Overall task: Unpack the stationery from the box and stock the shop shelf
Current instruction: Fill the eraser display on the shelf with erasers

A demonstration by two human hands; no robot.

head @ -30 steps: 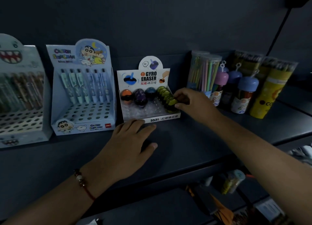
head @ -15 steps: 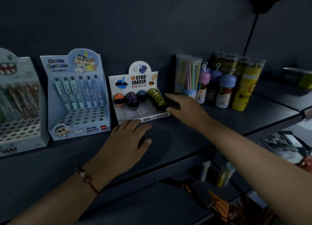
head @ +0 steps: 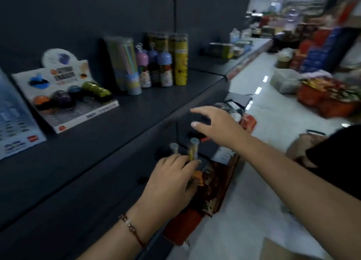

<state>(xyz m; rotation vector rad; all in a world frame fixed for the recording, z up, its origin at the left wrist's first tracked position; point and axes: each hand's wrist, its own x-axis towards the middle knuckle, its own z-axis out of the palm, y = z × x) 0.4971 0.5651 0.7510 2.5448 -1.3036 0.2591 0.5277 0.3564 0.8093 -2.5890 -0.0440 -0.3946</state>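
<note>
Head view: motion blur, print on eraser display box (head: pixel 64 95) unreadable; box white, holding orange, purple, blue, green round erasers, sits on dark shelf (head: pixel 148 103), far left. Pencil tubes (head: pixel 125 64) right of it. Left hand (head: pixel 172 179) grips two capped tubes (head: pixel 192 149) below shelf edge. Right hand (head: pixel 216 127) spread, fingers straight, holding nothing, over lower shelf goods.

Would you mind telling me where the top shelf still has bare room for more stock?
The shelf is bare along its front, before the eraser box and the tubes. Its back row is crowded, eraser box to yellow tube.
</note>
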